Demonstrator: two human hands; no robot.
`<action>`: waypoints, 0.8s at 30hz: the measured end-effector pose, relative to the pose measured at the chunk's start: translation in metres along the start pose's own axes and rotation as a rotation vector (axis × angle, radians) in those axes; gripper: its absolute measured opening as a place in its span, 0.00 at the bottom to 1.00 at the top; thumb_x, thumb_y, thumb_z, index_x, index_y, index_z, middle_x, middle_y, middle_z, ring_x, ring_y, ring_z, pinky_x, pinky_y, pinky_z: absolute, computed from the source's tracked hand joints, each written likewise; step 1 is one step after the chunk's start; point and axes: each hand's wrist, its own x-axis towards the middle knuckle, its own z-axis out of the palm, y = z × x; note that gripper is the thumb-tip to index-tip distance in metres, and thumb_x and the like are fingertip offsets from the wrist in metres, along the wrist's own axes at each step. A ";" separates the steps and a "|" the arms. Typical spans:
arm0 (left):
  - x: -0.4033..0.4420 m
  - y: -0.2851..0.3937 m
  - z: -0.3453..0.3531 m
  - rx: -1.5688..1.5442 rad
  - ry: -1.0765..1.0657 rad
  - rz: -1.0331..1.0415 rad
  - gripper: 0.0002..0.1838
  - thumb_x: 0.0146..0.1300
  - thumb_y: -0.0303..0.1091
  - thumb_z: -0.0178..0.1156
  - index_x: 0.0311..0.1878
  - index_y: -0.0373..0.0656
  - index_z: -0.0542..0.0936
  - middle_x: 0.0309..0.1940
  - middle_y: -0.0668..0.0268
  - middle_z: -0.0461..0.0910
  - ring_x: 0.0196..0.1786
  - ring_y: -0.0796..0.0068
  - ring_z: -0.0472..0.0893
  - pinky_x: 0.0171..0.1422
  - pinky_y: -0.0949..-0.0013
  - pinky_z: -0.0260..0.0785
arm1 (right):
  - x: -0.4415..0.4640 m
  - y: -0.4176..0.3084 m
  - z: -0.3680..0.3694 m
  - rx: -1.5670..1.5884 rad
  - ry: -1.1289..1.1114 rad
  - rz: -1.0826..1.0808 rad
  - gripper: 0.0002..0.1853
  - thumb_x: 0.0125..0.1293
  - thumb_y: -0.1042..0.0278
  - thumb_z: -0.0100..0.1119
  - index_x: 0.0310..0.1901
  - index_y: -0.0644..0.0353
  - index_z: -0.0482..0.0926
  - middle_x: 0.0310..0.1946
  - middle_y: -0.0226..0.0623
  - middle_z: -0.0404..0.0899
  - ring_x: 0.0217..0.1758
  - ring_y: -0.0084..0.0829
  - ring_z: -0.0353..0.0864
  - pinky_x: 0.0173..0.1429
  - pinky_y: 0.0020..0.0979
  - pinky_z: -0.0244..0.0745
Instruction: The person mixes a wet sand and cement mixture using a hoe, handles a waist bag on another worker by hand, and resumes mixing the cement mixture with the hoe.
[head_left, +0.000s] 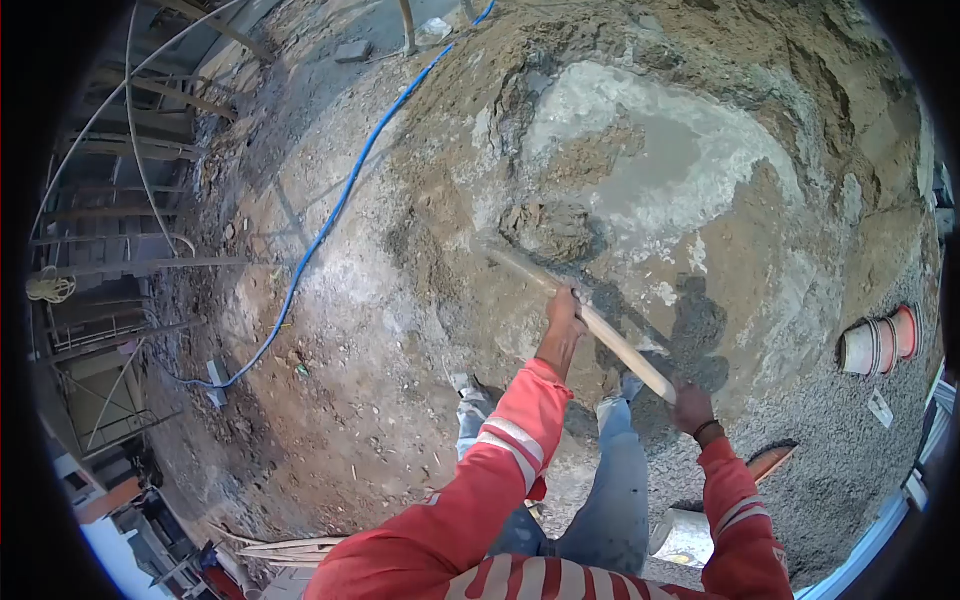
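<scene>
My left hand (566, 312) is closed around the middle of a long-handled tool with a pale wooden shaft (628, 347). Farther back, close to the shaft's near end, my right hand (691, 408) grips it too. The shaft slants away to the upper left. Its far end lies by a clump of wet, sandy mix (548, 230), and I cannot make out the shape of the tool's head. Beyond the clump, a grey puddle (668, 155) lies within a ring of brown sand and pale cement-like powder (590, 95).
A blue hose (343, 195) curves over the ground on the left. Stacked buckets (880, 342) lie on their side on grey gravel (840, 480) at right. Near my right forearm are a whitish container (683, 538) and a reddish-brown pan (770, 462). Wooden poles (150, 265) stand at far left.
</scene>
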 end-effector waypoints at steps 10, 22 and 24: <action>-0.116 0.235 -0.083 0.538 0.117 0.855 0.08 0.62 0.27 0.55 0.39 0.41 0.66 0.21 0.68 0.69 0.19 0.79 0.71 0.21 0.73 0.67 | 0.075 -0.293 0.048 0.649 0.031 -0.176 0.29 0.51 0.66 0.61 0.56 0.63 0.65 0.32 0.53 0.79 0.37 0.56 0.78 0.42 0.49 0.72; -0.041 -0.013 -0.279 0.886 0.282 0.128 0.10 0.53 0.30 0.57 0.31 0.30 0.77 0.21 0.55 0.78 0.23 0.67 0.80 0.23 0.58 0.70 | 0.064 -0.268 0.198 0.567 -0.194 0.261 0.23 0.51 0.62 0.60 0.50 0.60 0.72 0.39 0.44 0.77 0.40 0.44 0.77 0.45 0.41 0.70; -0.014 -0.020 -0.302 1.009 0.015 0.404 0.07 0.53 0.28 0.58 0.29 0.33 0.76 0.20 0.61 0.74 0.21 0.65 0.76 0.24 0.59 0.70 | 0.072 -0.255 0.159 0.677 -0.306 0.276 0.19 0.51 0.60 0.61 0.44 0.61 0.75 0.32 0.40 0.77 0.34 0.39 0.76 0.39 0.38 0.69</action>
